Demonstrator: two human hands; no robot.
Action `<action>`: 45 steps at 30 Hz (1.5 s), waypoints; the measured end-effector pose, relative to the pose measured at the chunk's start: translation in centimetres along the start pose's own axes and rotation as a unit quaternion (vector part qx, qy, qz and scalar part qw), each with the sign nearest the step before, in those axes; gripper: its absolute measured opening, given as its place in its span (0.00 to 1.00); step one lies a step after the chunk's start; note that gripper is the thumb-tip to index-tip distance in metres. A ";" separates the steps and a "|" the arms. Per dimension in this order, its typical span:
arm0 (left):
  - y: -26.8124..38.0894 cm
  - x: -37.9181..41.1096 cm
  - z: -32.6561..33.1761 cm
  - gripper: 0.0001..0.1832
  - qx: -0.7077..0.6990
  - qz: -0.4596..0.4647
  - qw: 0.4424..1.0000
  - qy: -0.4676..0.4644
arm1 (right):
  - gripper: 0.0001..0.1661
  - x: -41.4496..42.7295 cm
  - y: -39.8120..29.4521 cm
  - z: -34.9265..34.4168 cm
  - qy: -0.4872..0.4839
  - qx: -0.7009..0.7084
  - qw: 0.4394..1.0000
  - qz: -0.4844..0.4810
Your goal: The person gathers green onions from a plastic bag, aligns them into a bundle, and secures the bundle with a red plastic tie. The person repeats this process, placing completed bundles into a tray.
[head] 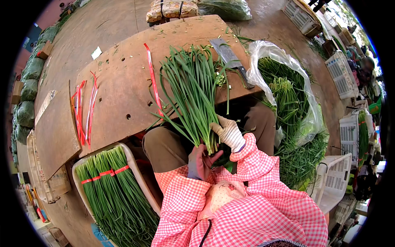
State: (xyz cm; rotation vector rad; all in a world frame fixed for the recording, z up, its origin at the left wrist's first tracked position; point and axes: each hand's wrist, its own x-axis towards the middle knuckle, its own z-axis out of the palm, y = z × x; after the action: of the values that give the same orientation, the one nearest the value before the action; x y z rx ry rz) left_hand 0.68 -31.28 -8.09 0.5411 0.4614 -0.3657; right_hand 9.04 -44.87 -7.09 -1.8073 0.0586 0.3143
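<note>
A loose bunch of garlic chives [191, 83] lies with its leaf tips on the wooden board, its pale stem ends toward me above my lap. My left hand [201, 163], in a reddish and grey glove, cups the stem ends from below. Against the right side of the stems, my right hand [229, 131] grips in a pale striped knit glove. Beyond it, a cleaver [226, 54] with a dark handle rests near small cut stem pieces [220, 79]. A single red tie strip [151, 71] lies left of the bunch.
More red strips [81, 114] lie on the board's [120, 83] left part. A pale crate [126, 151] at lower left holds chives bound with red bands. To my right, a clear plastic bag [262, 49] holds loose chives, with leafy scraps [296, 163] below it.
</note>
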 end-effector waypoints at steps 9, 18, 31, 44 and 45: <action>-4.8 4.4 -5.1 0.18 0.411 0.115 0.904 -0.023 | 0.68 -0.2 -0.8 1.4 -0.071 -0.177 0.980 0.065; -1.8 0.4 2.2 0.28 0.713 0.228 0.662 -0.033 | 0.23 -0.7 -1.6 -1.6 0.023 0.027 0.999 0.033; 10.5 8.5 3.2 0.33 0.855 0.377 0.331 0.132 | 0.13 -0.8 -6.3 -5.7 0.057 0.221 0.974 0.000; 9.6 3.6 5.0 0.27 0.740 0.342 0.578 -0.028 | 0.11 -1.0 -5.3 -10.6 0.131 0.234 0.963 -0.020; 10.5 4.0 5.0 0.27 0.711 0.316 0.628 -0.013 | 0.11 -0.9 -5.4 -10.5 0.119 0.245 0.962 -0.027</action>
State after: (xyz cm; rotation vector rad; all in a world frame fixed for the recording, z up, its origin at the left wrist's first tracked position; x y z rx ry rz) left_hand 10.30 -26.54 -2.07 2.1981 -0.1989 0.0396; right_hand 11.20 -53.69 0.55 -1.3421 0.2351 0.0327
